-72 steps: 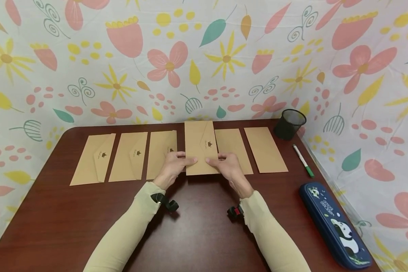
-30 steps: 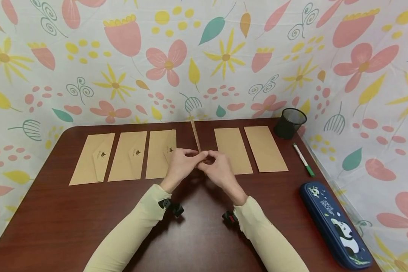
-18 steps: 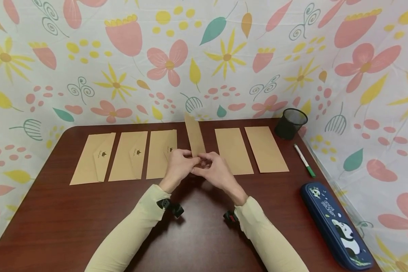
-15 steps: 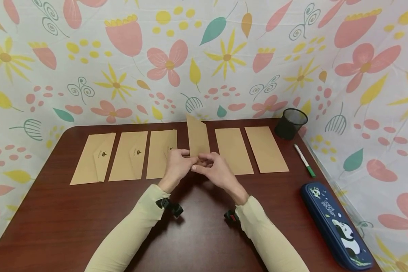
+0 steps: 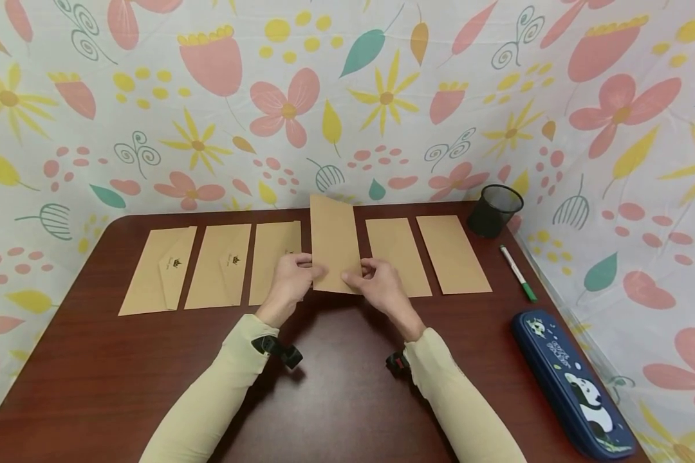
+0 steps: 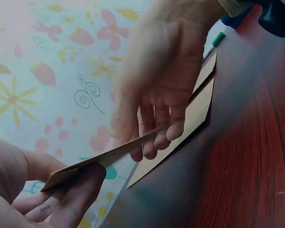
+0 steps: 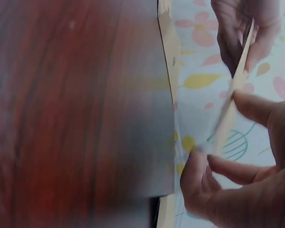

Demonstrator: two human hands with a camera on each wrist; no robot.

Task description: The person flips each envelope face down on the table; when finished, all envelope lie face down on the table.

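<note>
Left hand (image 5: 290, 284) and right hand (image 5: 383, 287) pinch opposite sides of one envelope (image 5: 334, 241), plain face showing, tilted up above table (image 5: 336, 399). Three flap-side envelopes (image 5: 211, 267) lie left, two plain envelopes (image 5: 453, 255) right.

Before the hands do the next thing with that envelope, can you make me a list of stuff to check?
1. Left hand holding the envelope: ok, at its left edge.
2. Right hand holding it too: ok, at the other edge.
3. Blank side facing the person: ok, no print shows there.
4. Envelope flat on the table: not ok, it is held tilted up.
5. Spot behind it bare: cannot tell, the envelope hides most of it.
6. Pen and pencil case out of the way: ok, both lie near the table's right edge.
</note>
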